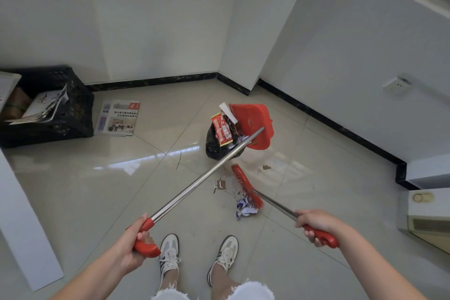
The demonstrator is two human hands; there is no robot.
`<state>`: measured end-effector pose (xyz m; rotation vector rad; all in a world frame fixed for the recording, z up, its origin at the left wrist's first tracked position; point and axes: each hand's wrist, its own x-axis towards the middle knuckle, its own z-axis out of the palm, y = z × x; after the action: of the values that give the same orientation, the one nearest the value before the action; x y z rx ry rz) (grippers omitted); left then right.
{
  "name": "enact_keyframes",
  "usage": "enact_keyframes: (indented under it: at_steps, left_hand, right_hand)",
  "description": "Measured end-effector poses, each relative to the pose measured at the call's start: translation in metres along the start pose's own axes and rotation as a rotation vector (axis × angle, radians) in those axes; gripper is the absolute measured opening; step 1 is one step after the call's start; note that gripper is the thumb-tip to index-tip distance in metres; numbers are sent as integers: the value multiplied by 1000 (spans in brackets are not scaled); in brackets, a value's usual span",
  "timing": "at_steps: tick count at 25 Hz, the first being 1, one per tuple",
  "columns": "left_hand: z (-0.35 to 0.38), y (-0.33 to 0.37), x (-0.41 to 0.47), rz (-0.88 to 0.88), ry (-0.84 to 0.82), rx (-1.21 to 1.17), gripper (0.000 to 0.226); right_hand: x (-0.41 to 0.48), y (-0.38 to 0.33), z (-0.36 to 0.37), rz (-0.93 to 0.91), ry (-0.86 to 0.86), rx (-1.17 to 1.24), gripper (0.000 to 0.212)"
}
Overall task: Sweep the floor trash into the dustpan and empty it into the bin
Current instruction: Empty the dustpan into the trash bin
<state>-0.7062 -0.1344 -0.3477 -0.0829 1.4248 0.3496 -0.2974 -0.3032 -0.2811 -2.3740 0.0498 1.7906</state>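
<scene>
Though the newspaper's Chinese headline is only partly legible, your left hand grips the dustpan by its handle, the pan tilted over the bin. Your right hand grips the broom, its head on the floor beside paper scraps.

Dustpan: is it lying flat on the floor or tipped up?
Tipped up. The dustpan hangs tilted over the bin, off the floor, its open edge toward the bin, with wrappers at that edge.

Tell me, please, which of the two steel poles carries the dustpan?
The steel pole in the left hand: it ends at the red plastic dustpan over the black-bagged bin; the right hand holds the red broom.
</scene>
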Motion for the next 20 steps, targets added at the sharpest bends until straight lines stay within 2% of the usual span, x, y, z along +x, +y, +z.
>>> enact_keyframes:
  at_steps: [6, 13, 20]
  left_hand:
    - [-2, 5, 0, -13, -28, 5, 33]
    - [-22, 10, -6, -107, -57, -18, 35]
    - [-22, 45, -16, -17, -75, 201, 44]
  right_hand:
    - [2, -1, -1, -8, 21, 17, 58]
    - [-3, 2, -6, -15, 43, 31, 60]
    - [-8, 3, -11, -16, 62, 54, 56]
